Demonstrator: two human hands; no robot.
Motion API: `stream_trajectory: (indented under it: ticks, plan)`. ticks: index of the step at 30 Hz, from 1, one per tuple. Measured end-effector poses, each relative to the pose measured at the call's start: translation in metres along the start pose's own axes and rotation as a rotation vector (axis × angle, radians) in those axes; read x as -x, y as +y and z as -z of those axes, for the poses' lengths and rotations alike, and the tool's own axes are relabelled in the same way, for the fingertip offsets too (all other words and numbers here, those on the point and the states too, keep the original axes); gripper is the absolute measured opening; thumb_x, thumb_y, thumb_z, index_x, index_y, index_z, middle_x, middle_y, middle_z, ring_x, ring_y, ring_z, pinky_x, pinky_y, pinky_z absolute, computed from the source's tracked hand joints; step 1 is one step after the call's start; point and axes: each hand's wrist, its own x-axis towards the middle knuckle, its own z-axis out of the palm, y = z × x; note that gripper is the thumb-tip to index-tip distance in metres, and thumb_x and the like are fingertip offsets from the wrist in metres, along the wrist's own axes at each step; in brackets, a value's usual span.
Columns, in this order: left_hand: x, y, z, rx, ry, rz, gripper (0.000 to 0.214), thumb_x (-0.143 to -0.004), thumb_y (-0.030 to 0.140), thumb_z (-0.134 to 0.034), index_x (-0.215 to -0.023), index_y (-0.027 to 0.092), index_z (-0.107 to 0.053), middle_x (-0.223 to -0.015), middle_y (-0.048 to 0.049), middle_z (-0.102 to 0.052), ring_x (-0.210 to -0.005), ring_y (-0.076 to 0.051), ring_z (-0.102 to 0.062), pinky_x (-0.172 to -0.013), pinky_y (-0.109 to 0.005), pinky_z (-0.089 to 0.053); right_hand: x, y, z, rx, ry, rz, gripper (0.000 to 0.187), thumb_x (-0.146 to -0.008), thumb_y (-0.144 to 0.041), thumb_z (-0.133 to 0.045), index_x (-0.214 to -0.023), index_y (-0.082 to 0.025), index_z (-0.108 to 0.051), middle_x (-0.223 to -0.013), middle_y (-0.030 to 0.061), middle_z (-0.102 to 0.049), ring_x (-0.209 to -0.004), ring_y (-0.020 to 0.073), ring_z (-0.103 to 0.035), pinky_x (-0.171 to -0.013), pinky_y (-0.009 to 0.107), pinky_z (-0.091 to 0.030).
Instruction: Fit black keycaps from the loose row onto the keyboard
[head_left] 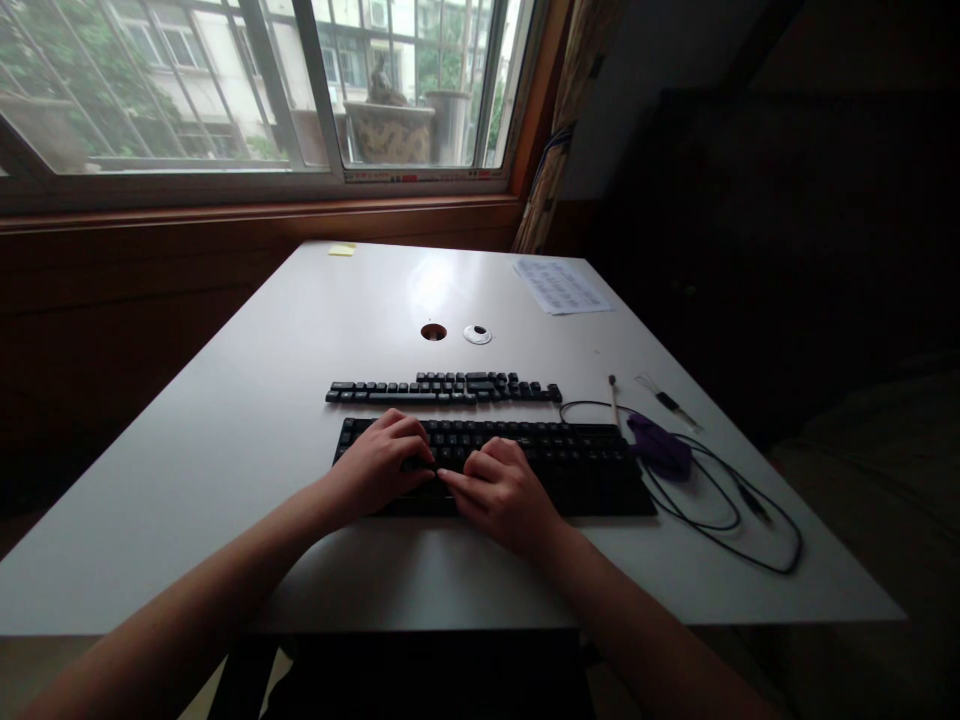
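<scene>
A black keyboard (577,440) lies near the front of the white desk, its top rows fitted with keycaps while its lower part looks bare and dark. Over its left-middle part, my left hand (386,455) is closed, thumb and fingers curled together. My right hand (502,485) meets it from the other side, fingers bent and tips pinched close to the left fingertips. Between the tips is a tiny dark piece that looks like a keycap, mostly hidden. Just beyond the keyboard, loose black keycaps (442,390) stand lined up in rows.
Right of the keyboard lie a purple cloth (660,447), a coiled black cable (750,555), a small brush (613,395) and a wire keycap puller (675,408). Farther back are printed papers (562,287), a round cover (478,334), a desk hole (433,332) and a yellow note (343,250).
</scene>
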Motion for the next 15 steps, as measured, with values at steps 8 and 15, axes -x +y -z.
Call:
stream_trajectory:
  ticks: [8, 15]
  plan:
    - [-0.0004, 0.0011, 0.0012, 0.007, 0.007, 0.002, 0.012, -0.085, 0.018, -0.082, -0.091, 0.021, -0.072, -0.099, -0.0049, -0.069, -0.1, -0.024, -0.056, -0.089, -0.038, -0.051, -0.0003, -0.0017, 0.0028, -0.002, 0.018, 0.046, 0.022, -0.098, -0.027, -0.066, -0.117, -0.023, -0.076, -0.083, 0.002, -0.067, -0.087, 0.0205, -0.05, -0.089, 0.041, -0.039]
    - [0.0001, 0.0005, 0.0007, 0.007, 0.004, 0.0, 0.012, -0.085, 0.02, -0.082, -0.092, 0.021, -0.072, -0.099, -0.0049, -0.069, -0.099, -0.024, -0.056, -0.088, -0.038, -0.05, -0.0011, -0.0004, 0.0015, 0.028, -0.005, 0.021, 0.024, -0.099, -0.024, -0.064, -0.12, -0.022, -0.075, -0.085, 0.0031, -0.067, -0.086, 0.0201, -0.05, -0.085, 0.039, -0.039]
